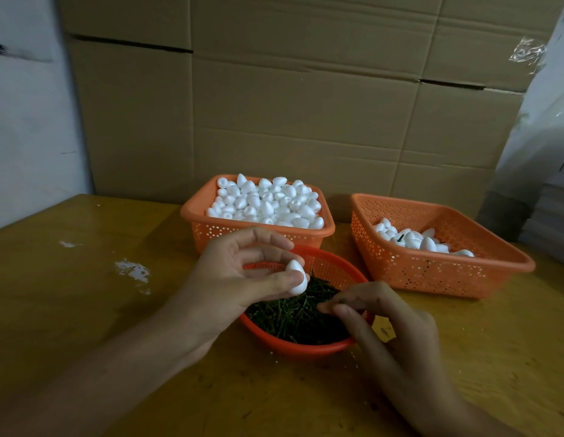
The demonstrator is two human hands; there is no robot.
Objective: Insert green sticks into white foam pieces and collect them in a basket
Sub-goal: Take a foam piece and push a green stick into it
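Over one of three baskets (305, 350), left fingers (268, 282) pinch one foam piece (297, 276), right fingers (353, 314) one green stick (342, 300).

Cardboard boxes (274, 89) behind wooden table (69, 310)

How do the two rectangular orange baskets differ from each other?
The left basket is heaped to the rim with foam pieces; the right basket holds only a small pile. The left basket sits straight on; the right basket is turned at an angle. Both are orange perforated plastic.
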